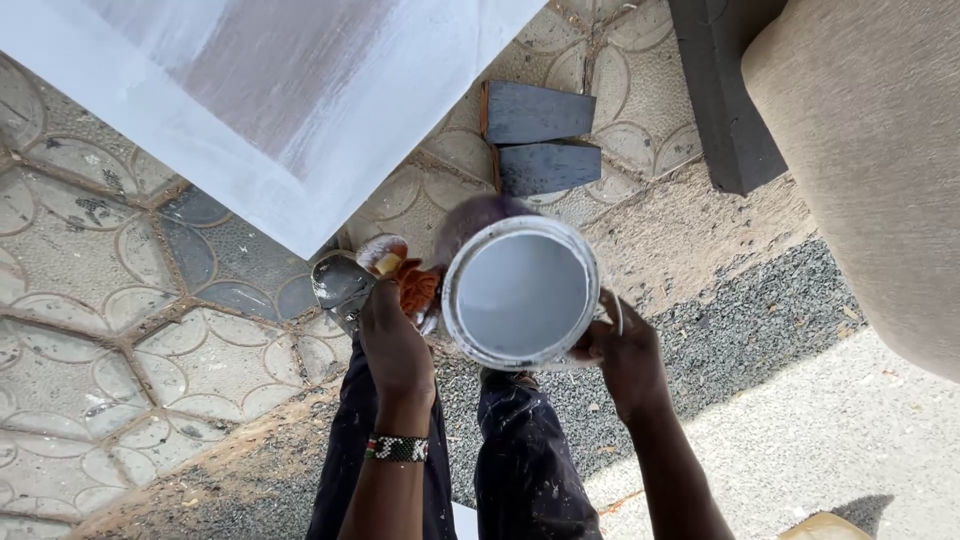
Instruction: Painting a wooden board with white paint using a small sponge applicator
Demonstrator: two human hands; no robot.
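White-painted panel [290,110] seen upper left, over patterned paving [90,300]. Left hand [392,335] closed around brush handle; fingers wrapped tight. Paintbrush [350,280] seen with long axis running up-left from fingers, metal ferrule toward panel corner. Orange cloth [415,288] wedged between left hand and can. Paint can [521,292] held just right of brush, open mouth up, grey-white paint inside. Right hand [625,350] gripped at can's right rim and wire handle. Left hand nearer panel. Count: one panel, one brush, one can, two dark wedge blocks [540,135] beyond can.

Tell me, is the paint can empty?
No, the paint can held by the right hand is filled with pale grey paint nearly to its rim.
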